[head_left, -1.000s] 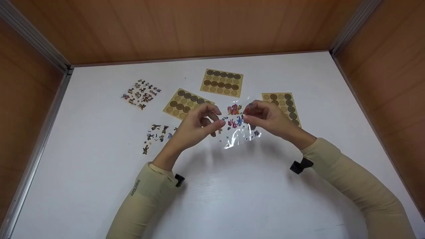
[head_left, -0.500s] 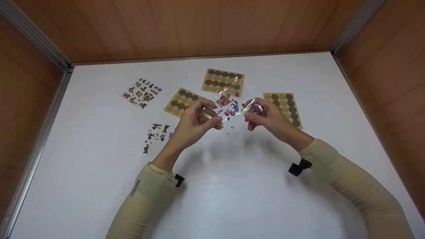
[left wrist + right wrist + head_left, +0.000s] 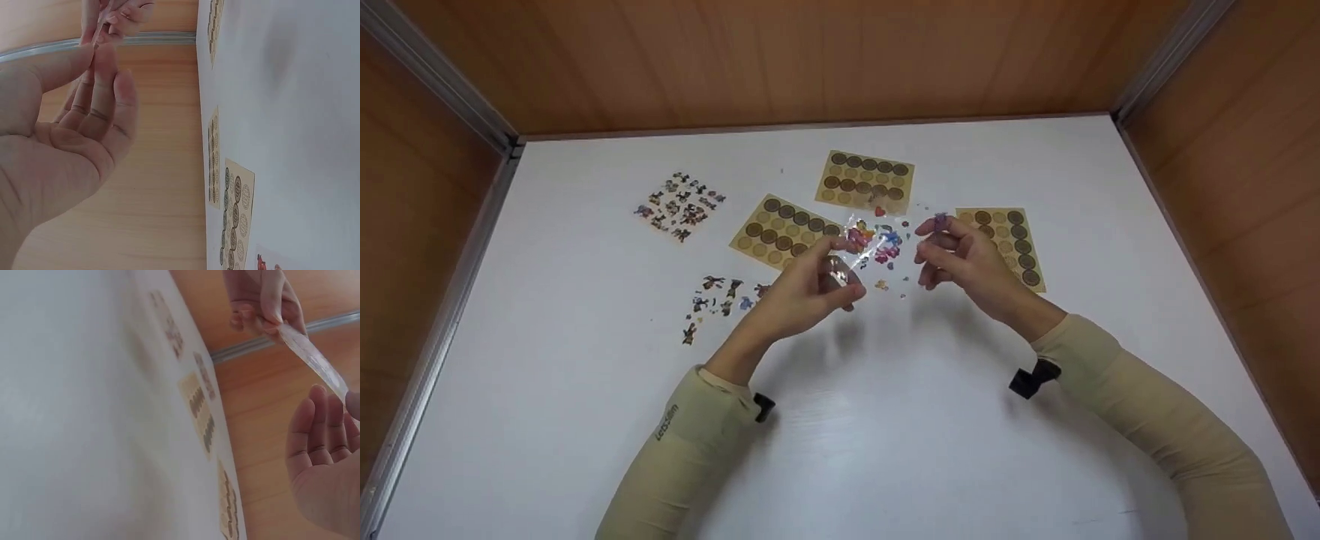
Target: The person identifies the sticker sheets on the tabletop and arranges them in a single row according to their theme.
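Observation:
A clear sticker sheet (image 3: 887, 251) with small bright figures and a red heart is held above the table between both hands in the head view. My left hand (image 3: 802, 292) pinches its left side between thumb and forefinger. On the opposite side, my right hand (image 3: 971, 266) grips it, thumb against the curled fingers. Seen from the right wrist, the sheet (image 3: 315, 360) appears nearly edge-on, a thin bent strip running from the left fingertips to the right thumb. The left wrist view shows the left thumb and forefinger meeting at the sheet's edge.
Behind the hands lie yellow sheets of round stickers: one at the back (image 3: 864, 182), one left of centre (image 3: 769, 232), one at right (image 3: 1024, 259). Two clear figure-sticker sheets, one farther back (image 3: 681, 206) and one nearer (image 3: 712, 304), lie at left. Wooden walls (image 3: 810, 60) enclose the table.
The sticker sheet has been tilted and turned between the hands, its figures shifting and the glare moving across it. Both hands stay near the same place, with fingers slightly readjusted.

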Demonstrator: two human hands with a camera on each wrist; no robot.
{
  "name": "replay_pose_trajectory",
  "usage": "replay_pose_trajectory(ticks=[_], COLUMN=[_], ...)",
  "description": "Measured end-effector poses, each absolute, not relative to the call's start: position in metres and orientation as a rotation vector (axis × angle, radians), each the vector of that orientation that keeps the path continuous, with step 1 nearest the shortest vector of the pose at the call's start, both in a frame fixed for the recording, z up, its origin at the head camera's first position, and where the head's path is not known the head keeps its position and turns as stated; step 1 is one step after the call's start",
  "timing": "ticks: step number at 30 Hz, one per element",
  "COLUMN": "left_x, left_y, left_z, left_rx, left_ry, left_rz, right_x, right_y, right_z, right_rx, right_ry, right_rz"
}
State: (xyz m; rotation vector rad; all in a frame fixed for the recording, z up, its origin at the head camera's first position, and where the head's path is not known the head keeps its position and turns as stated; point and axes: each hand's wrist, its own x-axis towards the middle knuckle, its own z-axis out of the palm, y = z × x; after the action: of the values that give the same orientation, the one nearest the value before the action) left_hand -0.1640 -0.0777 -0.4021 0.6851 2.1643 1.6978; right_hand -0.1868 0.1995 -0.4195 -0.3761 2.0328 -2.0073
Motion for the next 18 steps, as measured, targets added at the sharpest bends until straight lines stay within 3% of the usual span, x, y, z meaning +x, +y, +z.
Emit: replay_pose_trajectory(ticks=[18], left_x=[-0.167], left_y=[-0.107], left_z=[-0.427], left_rx=[0.553], left_ry=[2.343], left_rz=[1.619], right_x=[-0.194], right_y=[0.172], right_z=[-0.438], right_rx=[-0.577], right_ry=[1.966], right_rz=[-1.731])
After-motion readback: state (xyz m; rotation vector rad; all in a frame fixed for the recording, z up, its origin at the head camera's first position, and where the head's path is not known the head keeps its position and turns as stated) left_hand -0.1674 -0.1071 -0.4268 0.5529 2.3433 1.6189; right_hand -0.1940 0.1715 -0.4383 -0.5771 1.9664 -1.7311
